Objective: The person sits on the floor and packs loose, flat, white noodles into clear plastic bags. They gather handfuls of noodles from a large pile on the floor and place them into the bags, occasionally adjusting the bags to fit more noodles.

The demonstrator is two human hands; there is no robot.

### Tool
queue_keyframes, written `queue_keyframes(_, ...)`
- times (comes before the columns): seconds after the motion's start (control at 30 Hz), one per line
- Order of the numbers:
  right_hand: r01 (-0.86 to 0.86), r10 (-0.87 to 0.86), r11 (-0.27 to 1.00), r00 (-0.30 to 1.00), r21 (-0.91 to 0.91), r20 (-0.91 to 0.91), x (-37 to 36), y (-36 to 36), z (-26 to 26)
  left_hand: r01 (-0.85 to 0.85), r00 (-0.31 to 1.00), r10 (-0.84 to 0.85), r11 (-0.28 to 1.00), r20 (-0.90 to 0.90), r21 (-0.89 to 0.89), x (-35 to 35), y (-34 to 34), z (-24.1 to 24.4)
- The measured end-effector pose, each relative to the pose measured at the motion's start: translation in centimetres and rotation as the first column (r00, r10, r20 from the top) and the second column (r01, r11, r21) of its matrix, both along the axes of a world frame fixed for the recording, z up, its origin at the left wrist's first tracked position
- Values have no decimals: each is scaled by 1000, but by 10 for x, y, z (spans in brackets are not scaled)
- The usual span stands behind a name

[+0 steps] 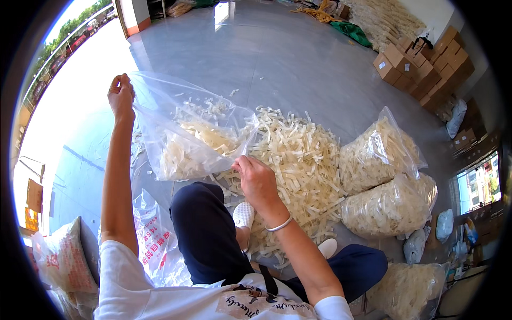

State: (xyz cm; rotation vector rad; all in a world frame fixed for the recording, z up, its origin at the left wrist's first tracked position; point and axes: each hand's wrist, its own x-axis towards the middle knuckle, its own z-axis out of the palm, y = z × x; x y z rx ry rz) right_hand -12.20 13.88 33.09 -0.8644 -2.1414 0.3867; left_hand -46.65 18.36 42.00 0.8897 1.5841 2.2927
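Note:
A large clear plastic bag point(180, 144), partly filled with pale cream strips, is stretched between my hands above the floor. My left hand point(122, 94), raised at the far left, pinches one edge of its mouth. Closer to me, my right hand point(254, 178) grips the opposite edge between thumb and fingers; a silver-coloured bangle is on that wrist. A wide heap of loose cream strips point(296, 160) lies on the floor in front of my feet, right of the bag. The material of the strips cannot be told.
Filled clear bags point(384, 208) stand right of the heap, another point(408, 288) lower right. Printed plastic bags point(154, 240) lie by my left leg, and a stuffed sack point(66, 256) sits lower left. Cardboard boxes point(416, 72) are stacked back right. Stray strips lie on the grey floor point(200, 52).

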Motion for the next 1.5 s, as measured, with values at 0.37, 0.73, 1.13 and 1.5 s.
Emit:
queue_keyframes(0.37, 114, -76, 952, 987, -284, 141, 31, -7, -123, 103, 938, -289, 763, -193, -639, 31, -50, -106)
queue_keyframes(0.73, 297, -324, 856, 946, -422, 9, 72, 39, -181, 433, 858, -512, 694, 29, -575, 149, -52, -68)
queue_keyframes(1.13, 235, -317, 751, 948, -617, -24, 149, 52, -221, 30, 637, -184, 976, -749, -215, 313, -75, -115)
queue_keyframes(1.5, 788, -733, 398, 581, -469, 354, 363, 83, -325, 348, 674, -739, 311, 6, -884, 427, -7, -429)
